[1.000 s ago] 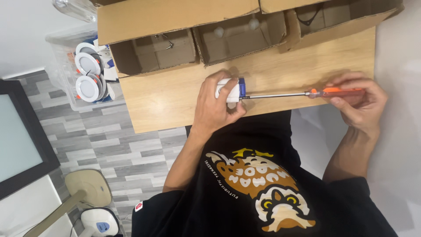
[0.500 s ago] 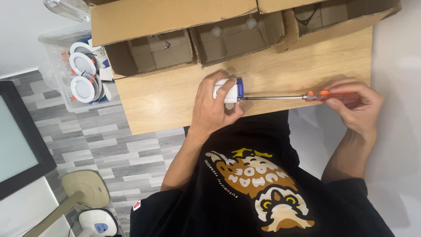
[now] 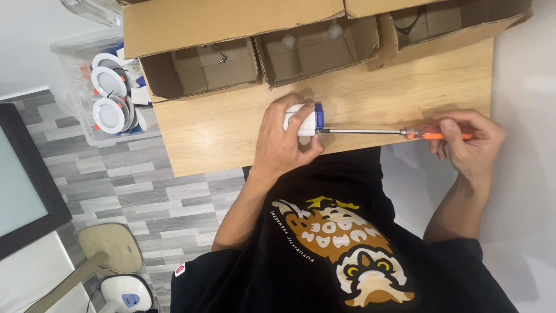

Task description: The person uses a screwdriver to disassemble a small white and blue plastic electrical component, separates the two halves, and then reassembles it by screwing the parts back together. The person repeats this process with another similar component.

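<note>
Cardboard boxes (image 3: 231, 64) stand open along the far edge of the wooden table (image 3: 220, 133), unchanged from a moment ago. Left hand (image 3: 286, 142) stays clamped around a small white-and-blue fitting (image 3: 304, 120) at the near edge of the table. Right hand (image 3: 469, 142) remains closed on the orange handle of a screwdriver (image 3: 394, 133), which now lies level, its tip still meeting the fitting's blue end.

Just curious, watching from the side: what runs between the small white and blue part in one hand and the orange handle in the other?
In the head view, the screwdriver's bare metal shaft spans it, above the wooden table.
</note>
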